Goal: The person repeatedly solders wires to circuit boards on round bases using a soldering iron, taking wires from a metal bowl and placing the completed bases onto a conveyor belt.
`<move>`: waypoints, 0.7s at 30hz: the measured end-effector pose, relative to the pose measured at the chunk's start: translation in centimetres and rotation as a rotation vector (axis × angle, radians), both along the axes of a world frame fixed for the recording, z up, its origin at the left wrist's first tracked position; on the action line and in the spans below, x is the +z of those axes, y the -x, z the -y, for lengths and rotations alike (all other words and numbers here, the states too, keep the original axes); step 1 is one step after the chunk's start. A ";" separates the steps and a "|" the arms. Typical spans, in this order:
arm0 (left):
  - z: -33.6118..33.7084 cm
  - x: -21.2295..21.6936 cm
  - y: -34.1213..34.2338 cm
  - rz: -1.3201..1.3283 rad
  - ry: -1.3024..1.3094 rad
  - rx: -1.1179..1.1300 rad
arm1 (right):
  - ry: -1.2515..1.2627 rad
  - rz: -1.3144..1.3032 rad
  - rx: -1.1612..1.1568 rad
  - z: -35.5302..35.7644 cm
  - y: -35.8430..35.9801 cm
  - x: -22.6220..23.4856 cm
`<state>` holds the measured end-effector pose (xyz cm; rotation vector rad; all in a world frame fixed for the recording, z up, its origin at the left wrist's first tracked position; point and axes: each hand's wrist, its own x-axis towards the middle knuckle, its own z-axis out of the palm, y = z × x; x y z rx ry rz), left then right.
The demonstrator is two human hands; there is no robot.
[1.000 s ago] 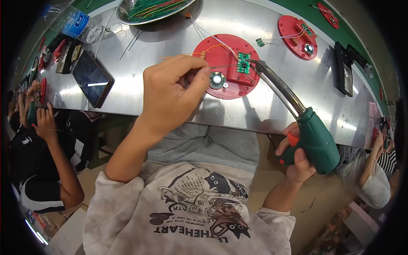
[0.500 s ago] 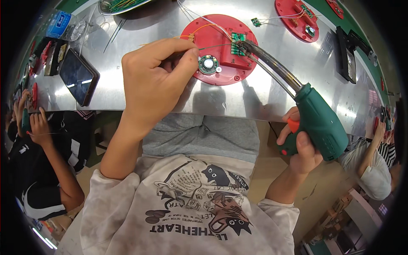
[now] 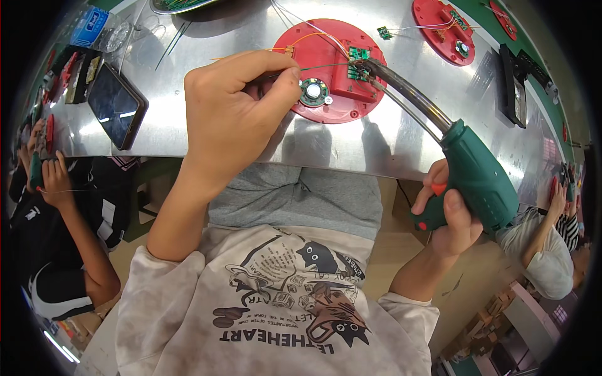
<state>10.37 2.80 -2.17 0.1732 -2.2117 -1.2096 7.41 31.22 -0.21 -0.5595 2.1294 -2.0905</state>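
My left hand [image 3: 241, 116] is closed, thumb and forefinger pinching a thin green wire [image 3: 326, 66]. That wire runs right to a small green circuit board [image 3: 359, 56] on a round red plastic disc [image 3: 326, 37]. A round speaker [image 3: 313, 92] sits on the disc near my fingertips, and orange and white wires lead off the board. In my right hand [image 3: 453, 210] is a green soldering gun [image 3: 480, 175], fingers wrapped round its handle by the red trigger. The gun's dark tip meets the board's edge where the green wire ends; the exact contact is hidden.
Left on the metal table [image 3: 169, 119] lie a phone [image 3: 117, 105], a plastic bottle [image 3: 94, 28] and loose green wires [image 3: 172, 45]. A tray of wires [image 3: 188, 5] stands behind. Another red disc [image 3: 442, 31] and a black holder [image 3: 513, 84] lie right. Co-workers sit on both sides.
The whole view has shifted slightly. Both hands keep their grips, and the soldering gun's tip stays at the board's edge with the green wire.
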 end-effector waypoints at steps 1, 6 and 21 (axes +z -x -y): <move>0.0 0.0 0.0 -0.001 0.001 0.000 | 0.023 0.044 0.008 -0.2 0.1 -0.1; 0.0 0.0 0.0 -0.010 0.020 -0.007 | 0.057 0.053 0.041 -0.3 0.7 -0.4; -0.2 1.1 0.3 0.037 0.025 0.027 | 0.222 0.016 -0.106 -0.2 1.8 -1.8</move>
